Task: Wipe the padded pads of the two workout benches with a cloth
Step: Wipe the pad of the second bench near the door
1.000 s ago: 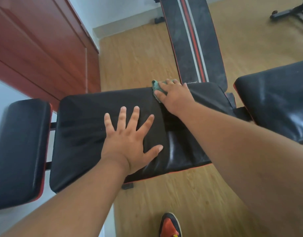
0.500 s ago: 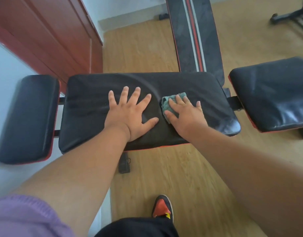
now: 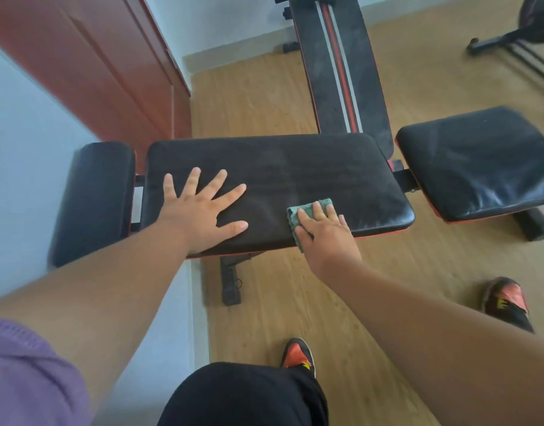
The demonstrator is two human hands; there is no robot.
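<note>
A black padded bench pad [image 3: 295, 167] with red trim lies crosswise in front of me. My left hand [image 3: 203, 213] rests flat on its left part, fingers spread. My right hand [image 3: 326, 232] presses a small green cloth [image 3: 295, 215] onto the pad's near edge, fingers straight over it. A smaller black pad [image 3: 95, 198] adjoins on the left and another black pad [image 3: 479, 164] on the right. A second bench's long pad [image 3: 356, 72] with red and grey stripes runs away behind.
A red-brown cabinet [image 3: 95, 66] stands against the wall at the left. The bench's black foot [image 3: 230, 281] sits on the wooden floor below the pad. My orange-black shoes [image 3: 298, 356] [image 3: 507, 302] are on the floor. Black equipment legs [image 3: 516, 41] are at the far right.
My right hand has drawn the cloth from the pad's far edge toward me to the near edge. The left hand stays flat on the pad. The view has pulled back.
</note>
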